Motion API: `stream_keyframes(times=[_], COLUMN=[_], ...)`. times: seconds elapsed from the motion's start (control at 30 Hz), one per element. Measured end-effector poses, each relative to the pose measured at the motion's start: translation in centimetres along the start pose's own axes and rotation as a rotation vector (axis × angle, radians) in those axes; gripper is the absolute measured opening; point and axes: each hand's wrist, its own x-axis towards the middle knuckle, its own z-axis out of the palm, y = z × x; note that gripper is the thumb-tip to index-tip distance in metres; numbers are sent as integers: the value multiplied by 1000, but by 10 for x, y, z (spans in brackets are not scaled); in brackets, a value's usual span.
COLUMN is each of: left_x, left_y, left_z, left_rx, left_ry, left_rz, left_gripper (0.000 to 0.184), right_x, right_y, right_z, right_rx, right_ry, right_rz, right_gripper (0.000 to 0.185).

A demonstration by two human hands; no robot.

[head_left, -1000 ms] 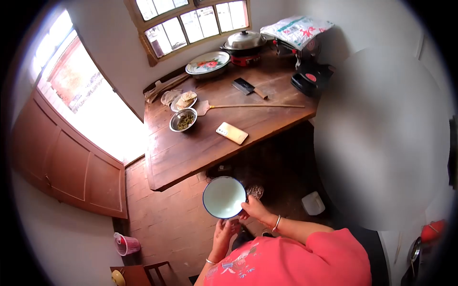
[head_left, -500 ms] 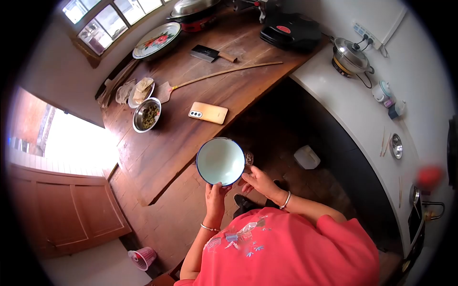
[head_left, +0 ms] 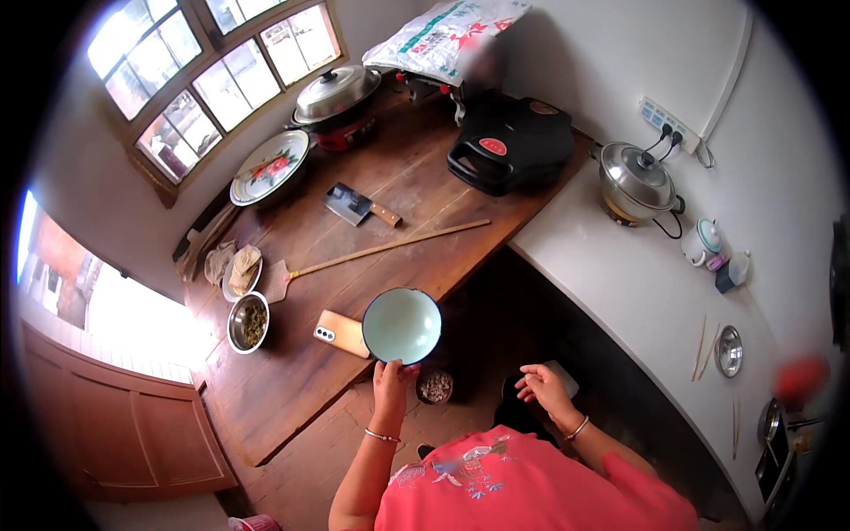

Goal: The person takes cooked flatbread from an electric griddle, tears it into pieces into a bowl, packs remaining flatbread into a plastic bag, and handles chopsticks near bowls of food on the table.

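A pale green enamel bowl [head_left: 402, 324] with a dark blue rim is tilted toward me, and its inside looks bare. My left hand [head_left: 390, 382] is closed on its near rim. To the right and lower, my right hand [head_left: 546, 390] is off the bowl with its fingers apart and nothing in them. Partly behind the bowl, a gold phone [head_left: 339, 334] lies on the wooden table [head_left: 292, 398]. Below the bowl, a small round container [head_left: 435, 387] of pinkish bits stands lower down, near the floor.
On the table are a cleaver [head_left: 351, 204], a long-handled swatter [head_left: 390, 247], a steel bowl of greens [head_left: 249, 324], a plate of flatbreads [head_left: 243, 271] and a black electric griddle [head_left: 511, 146]. A lidded electric pot [head_left: 639, 177] stands on the white counter [head_left: 611, 257].
My right hand has left the bowl and moved right. The left hand still holds the bowl, now partly over the phone. The head view has tilted up, showing more of the window and table's back.
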Motion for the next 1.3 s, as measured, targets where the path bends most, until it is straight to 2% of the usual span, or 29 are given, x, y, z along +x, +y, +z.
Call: stream_keyframes(times=[0.07,0.2,0.3,0.53,0.73,0.8,0.83,0.9,0.93,1.0,1.07,1.13,1.2,1.27,1.3], left_x=[16,39,51,68,87,86,87,91,93,92,91,86,73,65,64], left_y=[-5,-11,-13,-6,-3,4,3,2,0,2,-2,-8,-10,-10,-8], left_z=[18,44,51,57,44,50,47,41,41,43,45,50,65,87,100], left_rx=[4,-45,-52,-63,-125,-140,-161,-172,-168,-191,-228,-304,-301,-35,15], left_ry=[4,145,184,171,92,73,77,83,71,116,91,60,35,-186,-230], left_rz=[22,-1,0,15,0,4,2,-2,-5,18,-17,-84,-148,-329,-342], left_gripper=[18,18,17,16,17,18,18,23,23,27,31,38,43,43,42], right_x=[19,54,77,109,117,125,129,140,145,155,170,189,208,225,239], right_y=[-16,-44,-62,-81,-98,-109,-115,-138,-150,-179,-202,-221,-237,-256,-262], right_z=[-25,-58,-69,-49,-35,-34,-34,-30,-28,-21,-21,-22,-22,-21,-23], right_rx=[-21,-68,-108,-125,-225,-359,-364,-567,-566,-729,-776,-969,-1003,-1193,-1276], right_ry=[4,-10,-59,-92,-58,-23,-15,52,65,138,132,156,136,192,209], right_rz=[-23,-52,-12,-49,-234,-387,-390,-616,-618,-833,-836,-1101,-1096,-1203,-1261], right_gripper=[24,24,22,23,23,22,22,20,20,19,21,23,27,31,38])
